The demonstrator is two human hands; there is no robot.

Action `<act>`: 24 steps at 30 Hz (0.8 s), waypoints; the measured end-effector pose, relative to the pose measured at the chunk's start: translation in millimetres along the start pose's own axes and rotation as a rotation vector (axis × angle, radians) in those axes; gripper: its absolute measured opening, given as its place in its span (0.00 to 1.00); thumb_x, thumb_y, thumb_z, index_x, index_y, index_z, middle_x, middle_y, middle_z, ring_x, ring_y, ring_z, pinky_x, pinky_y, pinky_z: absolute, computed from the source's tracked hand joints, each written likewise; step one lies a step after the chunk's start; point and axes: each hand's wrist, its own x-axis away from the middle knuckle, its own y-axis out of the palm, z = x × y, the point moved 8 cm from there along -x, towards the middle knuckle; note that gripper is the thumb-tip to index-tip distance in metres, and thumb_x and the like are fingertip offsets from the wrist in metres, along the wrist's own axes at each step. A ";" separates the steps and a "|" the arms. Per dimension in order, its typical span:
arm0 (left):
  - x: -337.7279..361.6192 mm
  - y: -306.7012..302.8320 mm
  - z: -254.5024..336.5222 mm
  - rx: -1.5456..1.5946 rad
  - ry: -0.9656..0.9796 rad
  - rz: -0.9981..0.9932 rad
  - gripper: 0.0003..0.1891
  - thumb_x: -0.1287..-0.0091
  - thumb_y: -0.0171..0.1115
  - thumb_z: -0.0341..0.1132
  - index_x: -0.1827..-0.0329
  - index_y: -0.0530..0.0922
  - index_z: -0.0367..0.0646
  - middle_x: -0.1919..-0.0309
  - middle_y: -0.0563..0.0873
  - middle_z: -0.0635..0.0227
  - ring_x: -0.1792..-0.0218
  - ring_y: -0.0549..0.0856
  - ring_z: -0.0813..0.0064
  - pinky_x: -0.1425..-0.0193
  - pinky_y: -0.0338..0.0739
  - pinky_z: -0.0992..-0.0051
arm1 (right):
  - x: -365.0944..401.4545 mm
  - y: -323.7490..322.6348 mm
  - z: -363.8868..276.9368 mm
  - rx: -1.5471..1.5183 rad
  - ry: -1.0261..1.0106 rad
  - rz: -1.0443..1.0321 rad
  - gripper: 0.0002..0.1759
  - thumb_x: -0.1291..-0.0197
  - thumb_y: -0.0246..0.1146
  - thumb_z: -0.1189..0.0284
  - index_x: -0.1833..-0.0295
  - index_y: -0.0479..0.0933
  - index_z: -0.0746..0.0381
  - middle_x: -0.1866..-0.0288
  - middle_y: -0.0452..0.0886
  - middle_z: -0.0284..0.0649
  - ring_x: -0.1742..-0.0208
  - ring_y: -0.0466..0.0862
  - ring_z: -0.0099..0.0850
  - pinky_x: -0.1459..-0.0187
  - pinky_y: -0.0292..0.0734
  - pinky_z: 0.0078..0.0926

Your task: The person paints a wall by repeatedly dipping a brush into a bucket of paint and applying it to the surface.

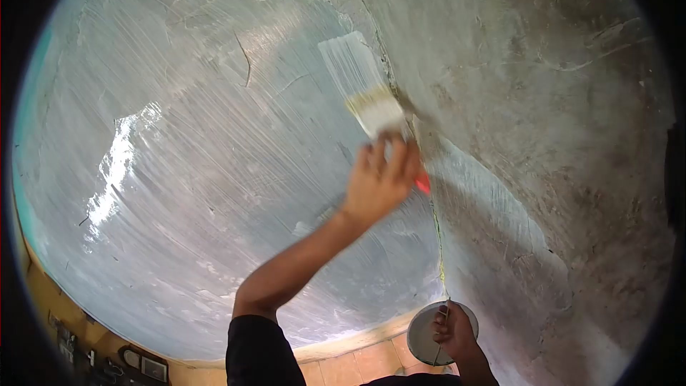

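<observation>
Black sleeve [261,350] down at the bottom, closest to us, and out of it the left arm reaches up across the left wall [179,207]. At the end of it, the left hand [386,179] has the brush [382,114] in its grip, fingers closed at the base of the head, a red end poking out below the palm. And the brush is right up by the inner edge of the left wall, alongside the corner seam [438,236] where it meets the right wall [572,136]. Yellowish bristles angle up and left, with a streaky white patch running on from them; bristle tips or wet coating, I cannot tell which.

Over to the right hand [456,330], low down near the foot of the seam: it's clenched round the thin handle of the bucket [411,343], round and grey inside, hanging just beside the walls. Glossy brush strokes sweep over the left wall, with a bright glare towards its outer edge. The right wall is duller and patchier, a paler area hugging the seam. Below, orange tiles [343,368], and off at lower left, small dark items [107,364], too small to name.
</observation>
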 end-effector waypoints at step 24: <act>-144.3 -66.0 -189.7 0.194 -0.393 0.253 0.09 0.34 0.69 0.41 0.61 0.86 0.45 0.68 0.90 0.59 0.66 0.90 0.58 0.61 0.82 0.65 | 10.6 -37.3 3.6 -0.007 0.005 0.041 0.12 0.30 0.58 0.55 0.59 0.71 0.51 0.74 0.70 0.29 0.80 0.63 0.21 0.80 0.54 0.19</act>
